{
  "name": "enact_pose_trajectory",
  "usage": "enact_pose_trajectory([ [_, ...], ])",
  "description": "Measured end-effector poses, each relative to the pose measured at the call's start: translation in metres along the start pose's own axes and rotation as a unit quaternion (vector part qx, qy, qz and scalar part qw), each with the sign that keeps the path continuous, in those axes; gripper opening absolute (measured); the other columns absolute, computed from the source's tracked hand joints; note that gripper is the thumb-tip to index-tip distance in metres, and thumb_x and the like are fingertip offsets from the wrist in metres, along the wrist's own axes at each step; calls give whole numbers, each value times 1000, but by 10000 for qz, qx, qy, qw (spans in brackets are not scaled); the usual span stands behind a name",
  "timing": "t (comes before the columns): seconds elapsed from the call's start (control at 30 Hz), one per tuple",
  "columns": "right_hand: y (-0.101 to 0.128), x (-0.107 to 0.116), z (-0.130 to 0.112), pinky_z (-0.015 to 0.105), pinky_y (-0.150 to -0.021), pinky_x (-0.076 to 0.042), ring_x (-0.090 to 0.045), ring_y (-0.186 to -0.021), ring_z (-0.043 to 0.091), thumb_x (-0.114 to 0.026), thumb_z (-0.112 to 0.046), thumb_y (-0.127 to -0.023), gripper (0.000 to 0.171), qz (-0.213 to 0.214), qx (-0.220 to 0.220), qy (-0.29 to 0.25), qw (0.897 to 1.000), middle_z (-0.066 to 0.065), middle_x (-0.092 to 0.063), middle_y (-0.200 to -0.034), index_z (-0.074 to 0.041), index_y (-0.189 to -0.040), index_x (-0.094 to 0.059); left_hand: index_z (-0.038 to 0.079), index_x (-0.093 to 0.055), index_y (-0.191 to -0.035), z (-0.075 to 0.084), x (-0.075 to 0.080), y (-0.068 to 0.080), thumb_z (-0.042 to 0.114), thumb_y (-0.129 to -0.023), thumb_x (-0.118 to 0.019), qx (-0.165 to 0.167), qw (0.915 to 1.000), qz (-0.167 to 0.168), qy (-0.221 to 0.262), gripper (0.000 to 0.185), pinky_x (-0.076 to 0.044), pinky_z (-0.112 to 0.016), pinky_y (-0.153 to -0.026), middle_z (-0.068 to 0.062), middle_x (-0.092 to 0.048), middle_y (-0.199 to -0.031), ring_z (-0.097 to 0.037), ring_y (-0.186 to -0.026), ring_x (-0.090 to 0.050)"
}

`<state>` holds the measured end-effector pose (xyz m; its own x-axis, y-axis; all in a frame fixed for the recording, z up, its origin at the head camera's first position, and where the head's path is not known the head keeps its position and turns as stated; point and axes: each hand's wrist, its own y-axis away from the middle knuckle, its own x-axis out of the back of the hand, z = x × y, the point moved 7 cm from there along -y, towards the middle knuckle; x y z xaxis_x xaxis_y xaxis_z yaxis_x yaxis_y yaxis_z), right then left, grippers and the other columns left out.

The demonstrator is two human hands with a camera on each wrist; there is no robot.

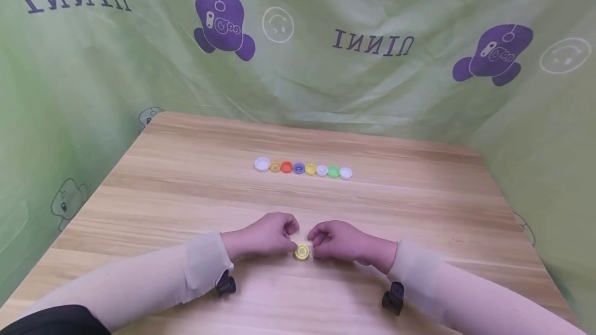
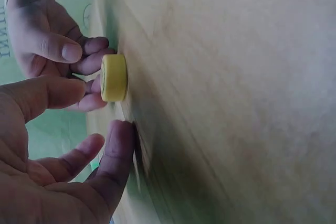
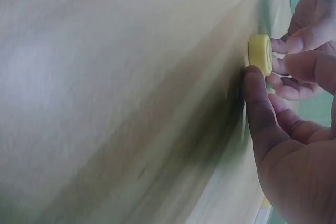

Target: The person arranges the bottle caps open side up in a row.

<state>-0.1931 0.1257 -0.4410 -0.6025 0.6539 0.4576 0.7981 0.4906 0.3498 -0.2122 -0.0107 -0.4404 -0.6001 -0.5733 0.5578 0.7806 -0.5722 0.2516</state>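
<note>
Nine bottle caps lie on the wooden table. Eight of them form a straight row across the middle of the table, side by side: a white cap at the left end, then an orange-yellow one, a red one, a purple one, a yellow one, a pale one, a green one and a white one at the right end. The ninth, a yellow cap, lies flat on the table well apart from the row, close to the person, between the two hands.

The left hand rests on the table just left of the yellow cap, its grip narrow, with fingers curled; its thumb tip touches or nearly touches the cap's edge, and I cannot tell whether it truly holds it. The right hand rests just right of the cap, fingers likewise curled in a narrow grip, its fingertips against the cap's far side in the left wrist view. Both forearms wear pale sleeves.
</note>
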Motion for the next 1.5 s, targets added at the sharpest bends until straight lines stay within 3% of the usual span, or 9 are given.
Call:
enact_pose_trajectory([
  [0.3,1,-11,-6,23,-72,-54,-62,-82,12,-72,-4,-75,28,229,173,37,9996,2,-65,-90,-1,-102,-66,9,-63,-82,7,-5,7,9,-74,-74,-269,9989,6,-375,14,-50,-26,-65,4,-61,-73,-11,-69,-56],
  [0.43,-2,-13,-3,22,-70,-54,-63,-79,11,-74,-1,-74,24,447,263,76,9986,1,-64,-85,-3,-96,-66,10,-65,-80,7,-4,6,9,-75,-76,-293,9987,94,-399,12,-49,-26,-67,6,-61,-72,-9,-69,-56],
  [0.6,-6,-16,-3,21,-68,-54,-61,-74,8,-75,0,-72,22,596,575,526,9952,-4,-63,-79,-7,-89,-64,11,-66,-77,5,-6,5,7,-73,-76,-347,9985,139,-390,11,-50,-25,-66,7,-62,-69,-8,-67,-57],
  [0.83,-5,-17,-8,21,-67,-53,-60,-73,7,-77,-6,-75,18,629,779,754,9921,-6,-63,-78,-9,-88,-65,10,-68,-76,3,-7,4,7,-75,-73,-365,9989,138,-248,6,-49,-24,-61,7,-62,-67,-8,-64,-56],
  [1.07,-8,-8,1,23,-71,-53,-62,-81,11,-74,-12,-83,18,562,481,175,9971,-2,-64,-86,-7,-98,-66,2,-68,-87,-1,-4,1,6,-78,-72,-208,9981,79,575,10,-53,-25,-58,0,-64,-75,-12,-64,-60],
  [1.27,-11,8,1,28,-72,-56,-63,-82,16,-70,-13,-87,21,782,237,-652,9945,5,-65,-90,-2,-104,-65,3,-69,-94,4,9,-6,6,-79,-73,-203,9976,357,554,17,-53,-26,-68,0,-65,-82,-12,-76,-59],
  [1.5,-14,24,-3,36,-74,-57,-65,-79,24,-64,-10,-92,20,1034,232,-1112,9881,14,-68,-90,4,-106,-63,6,-71,-97,11,22,-13,10,-85,-71,-232,9946,837,576,12,-51,-30,-80,2,-68,-89,-12,-84,-60],
])
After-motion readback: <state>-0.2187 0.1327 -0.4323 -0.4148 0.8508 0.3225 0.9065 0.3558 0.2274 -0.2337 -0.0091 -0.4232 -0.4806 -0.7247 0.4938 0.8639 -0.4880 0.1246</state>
